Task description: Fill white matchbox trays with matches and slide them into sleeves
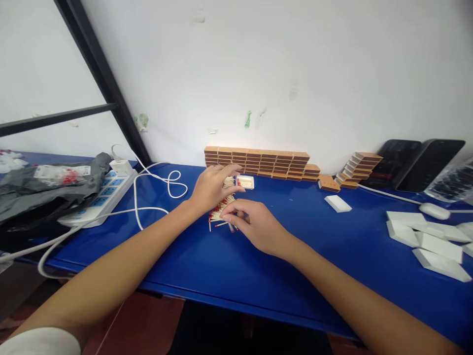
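A loose pile of red-tipped wooden matches [218,213] lies on the blue table between my hands. My left hand [212,187] arches over the far left part of the pile, its thumb and fingers apart. From the near right, my right hand [256,224] reaches in with thumb and forefinger pinched on matches; how many is hidden. Just beyond the fingers of my left hand sits a white matchbox tray [246,182], with matches lying in it. My left hand covers part of the pile.
Stacked matchboxes [258,162] line the wall, with a leaning stack [358,167] farther right. A white tray [337,203] lies alone; several more trays [428,236] are heaped at right. Two black phones [426,162] stand behind. A power strip [107,197] and white cables [136,197] occupy the left.
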Motion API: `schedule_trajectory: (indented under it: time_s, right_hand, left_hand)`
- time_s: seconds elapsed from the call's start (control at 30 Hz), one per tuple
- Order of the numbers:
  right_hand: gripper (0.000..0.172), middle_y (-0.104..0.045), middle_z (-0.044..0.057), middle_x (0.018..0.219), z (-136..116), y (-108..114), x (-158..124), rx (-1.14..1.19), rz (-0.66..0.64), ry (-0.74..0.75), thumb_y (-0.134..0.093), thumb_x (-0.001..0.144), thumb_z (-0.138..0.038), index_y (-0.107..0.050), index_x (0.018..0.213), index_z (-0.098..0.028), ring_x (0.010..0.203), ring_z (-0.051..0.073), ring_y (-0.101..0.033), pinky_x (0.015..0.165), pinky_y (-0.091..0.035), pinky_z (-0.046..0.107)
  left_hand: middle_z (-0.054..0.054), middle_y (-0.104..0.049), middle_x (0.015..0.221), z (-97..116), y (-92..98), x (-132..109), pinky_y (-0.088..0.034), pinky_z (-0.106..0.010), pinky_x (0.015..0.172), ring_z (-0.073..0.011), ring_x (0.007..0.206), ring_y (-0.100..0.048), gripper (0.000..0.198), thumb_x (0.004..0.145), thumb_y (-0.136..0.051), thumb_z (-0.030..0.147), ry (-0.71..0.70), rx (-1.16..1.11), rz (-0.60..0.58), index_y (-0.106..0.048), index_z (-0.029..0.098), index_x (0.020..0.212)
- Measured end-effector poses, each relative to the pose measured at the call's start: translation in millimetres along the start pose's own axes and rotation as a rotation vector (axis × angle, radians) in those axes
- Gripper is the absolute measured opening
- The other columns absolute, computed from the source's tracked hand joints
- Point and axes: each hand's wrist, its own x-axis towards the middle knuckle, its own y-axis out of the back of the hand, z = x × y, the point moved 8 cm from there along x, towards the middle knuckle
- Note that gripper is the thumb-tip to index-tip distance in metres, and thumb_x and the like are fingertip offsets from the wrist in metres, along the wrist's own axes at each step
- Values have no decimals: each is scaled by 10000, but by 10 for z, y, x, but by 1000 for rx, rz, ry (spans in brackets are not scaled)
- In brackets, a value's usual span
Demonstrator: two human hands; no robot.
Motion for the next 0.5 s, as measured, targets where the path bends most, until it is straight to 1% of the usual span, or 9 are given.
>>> schedule_trajectory:
  time_s: [0.07, 0.17, 0.23, 0.3, 0.37, 0.5]
  right_hand:
    - [159, -652, -28, 697, 84, -22, 3, 55, 19, -67, -651, 1001, -263, -751, 885, -216, 607, 132, -527, 617, -406, 279]
    - [117, -628, -44, 659, 187, -49, 15, 11, 6, -97, -706, 966, -224, -775, 871, -220, 571, 116, -476, 593, -366, 276]
    - [102, -659, -30, 732, 230, -53, 29, -66, -12, -75, -733, 950, -193, -780, 863, -216, 610, 113, -499, 620, -377, 278]
    - [93, -685, -2, 857, 247, -40, 39, -146, -10, -35, -756, 935, -165, -773, 854, -208, 716, 125, -563, 690, -417, 280]
    - [84, -680, 20, 949, 253, -30, 43, -203, -2, -7, -759, 931, -149, -760, 866, -202, 822, 144, -608, 757, -448, 289]
    - [71, -660, 31, 1007, 251, -55, 38, -266, -29, 3, -732, 948, -143, -742, 933, -212, 870, 159, -621, 780, -460, 302]
  left_hand:
    - [-72, -793, 1166, 9, 7, 4, -564, -424, 957, -269, 1083, -751, 587, 852, -877, 495, -11, 3, 15, -636, 228, 1316]
    - [-73, -794, 1161, 21, 14, 6, -568, -415, 952, -262, 1071, -756, 601, 849, -870, 508, -32, 11, 36, -631, 216, 1317]
    - [-71, -794, 1160, 28, 13, 4, -569, -411, 952, -259, 1075, -756, 606, 853, -862, 508, -48, 18, 42, -621, 210, 1323]
    - [-66, -795, 1154, 37, 16, 1, -571, -408, 944, -257, 1072, -757, 605, 850, -864, 498, -64, 23, 49, -618, 206, 1320]
    - [-59, -798, 1139, 42, 25, -2, -572, -406, 935, -253, 1053, -760, 600, 844, -872, 487, -71, 24, 58, -620, 207, 1310]
    - [-56, -799, 1143, 50, 36, -1, -571, -402, 926, -250, 1056, -759, 600, 854, -865, 490, -65, 20, 55, -612, 213, 1323]
